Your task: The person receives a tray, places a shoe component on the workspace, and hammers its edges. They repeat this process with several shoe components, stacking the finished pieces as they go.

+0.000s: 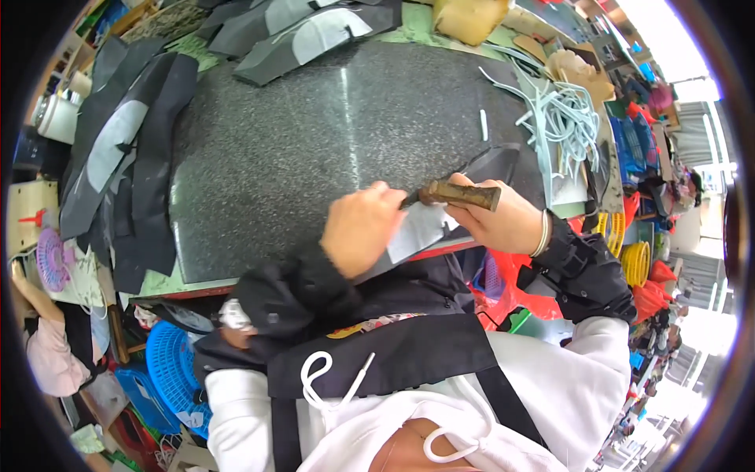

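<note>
My right hand (pixel 507 216) is closed around a hammer-like tool with a worn brown head (pixel 464 194), held just above the near edge of the dark work slab (pixel 267 149). Beneath it lies a black sheet piece (pixel 489 164) with a white patch (pixel 417 230). My left hand (pixel 363 228), slightly blurred, has its fingers drawn together at the dark strip along that piece's left end, close to the tool head. Its fingertips are partly hidden.
Black cut pieces with white patches (pixel 118 141) are stacked at the left, and more (pixel 322 39) lie at the far edge. A tangle of pale blue strips (pixel 566 118) sits at the right. Blue baskets (pixel 169 366) stand below left. Another person (pixel 59 350) is at the far left.
</note>
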Tool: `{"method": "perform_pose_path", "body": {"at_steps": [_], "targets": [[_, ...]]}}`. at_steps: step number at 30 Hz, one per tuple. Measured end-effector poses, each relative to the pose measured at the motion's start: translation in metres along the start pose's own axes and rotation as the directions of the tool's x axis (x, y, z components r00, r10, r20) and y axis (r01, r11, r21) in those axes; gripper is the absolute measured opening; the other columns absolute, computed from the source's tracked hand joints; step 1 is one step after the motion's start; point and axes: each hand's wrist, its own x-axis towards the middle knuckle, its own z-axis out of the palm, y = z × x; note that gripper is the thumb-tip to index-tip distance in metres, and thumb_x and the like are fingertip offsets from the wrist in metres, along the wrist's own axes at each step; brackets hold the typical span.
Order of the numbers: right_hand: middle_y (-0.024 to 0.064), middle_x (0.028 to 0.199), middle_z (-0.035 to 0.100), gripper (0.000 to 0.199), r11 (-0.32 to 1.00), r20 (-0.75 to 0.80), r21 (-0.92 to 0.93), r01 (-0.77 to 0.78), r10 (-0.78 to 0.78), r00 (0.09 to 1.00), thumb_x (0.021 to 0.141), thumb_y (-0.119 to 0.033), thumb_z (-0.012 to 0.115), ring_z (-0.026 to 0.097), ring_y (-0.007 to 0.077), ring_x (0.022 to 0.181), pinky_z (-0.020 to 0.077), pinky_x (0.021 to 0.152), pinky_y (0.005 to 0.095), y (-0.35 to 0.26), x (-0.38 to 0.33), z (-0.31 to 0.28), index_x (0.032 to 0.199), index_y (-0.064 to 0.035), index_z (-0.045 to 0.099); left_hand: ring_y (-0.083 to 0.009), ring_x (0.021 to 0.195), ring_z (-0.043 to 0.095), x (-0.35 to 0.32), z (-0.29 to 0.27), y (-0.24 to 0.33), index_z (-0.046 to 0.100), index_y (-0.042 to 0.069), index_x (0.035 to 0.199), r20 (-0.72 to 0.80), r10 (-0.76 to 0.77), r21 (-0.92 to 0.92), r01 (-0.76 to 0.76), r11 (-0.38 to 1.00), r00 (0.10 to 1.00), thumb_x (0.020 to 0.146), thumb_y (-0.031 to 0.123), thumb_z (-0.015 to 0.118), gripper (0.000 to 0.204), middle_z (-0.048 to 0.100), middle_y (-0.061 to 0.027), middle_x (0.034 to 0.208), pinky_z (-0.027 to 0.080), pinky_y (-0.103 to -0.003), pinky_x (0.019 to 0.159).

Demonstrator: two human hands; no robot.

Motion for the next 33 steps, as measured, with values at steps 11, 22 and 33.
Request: {"method": "perform_pose_path", "body": {"at_steps": [11,22,33], "targets": [[0.0166,0.094,0.057,0.025,0.968,-0.069,-0.167,0.186,-0.200,0.977,0.088,-0.009,0.061,0.062,0.0304,0.070,0.0472,0.060,0.0382,-0.021,0.016,0.010,0.112,-0.0032,0.062,-0.0208,0.072,0.059,-0.017,-0.024,-0.007,0.068,0.009,0.103,0.103,0.112,0.303,-0.138,0.943,0.988,0.081,0.013,0.061,0.023,0.056,-0.0016,0.087,0.049,-0.035,0.059],[0.0172,0.079,0.057,0.034,0.998,-0.005,-0.006,0.059,-0.059,0.998,0.089,-0.010,0.064,0.060,0.0329,0.064,0.0463,0.057,0.0395,-0.036,0.024,0.027,0.121,-0.0043,0.058,-0.0191,0.073,0.056,-0.039,-0.056,-0.027,0.071,0.013,0.099,0.171,0.022,0.163,-0.050,0.985,0.985,0.077,0.012,0.063,0.023,0.054,-0.0003,0.082,0.046,-0.032,0.064],[0.0165,0.072,0.059,0.030,0.964,-0.174,0.169,0.204,-0.175,0.969,0.088,-0.010,0.064,0.062,0.0347,0.065,0.0460,0.057,0.0414,-0.048,0.037,0.041,0.117,-0.0057,0.058,-0.0199,0.077,0.059,-0.054,-0.041,-0.016,0.071,0.013,0.098,-0.059,0.002,0.283,0.015,0.959,0.998,0.074,0.014,0.074,0.024,0.058,-0.0009,0.081,0.047,-0.033,0.068]]}}
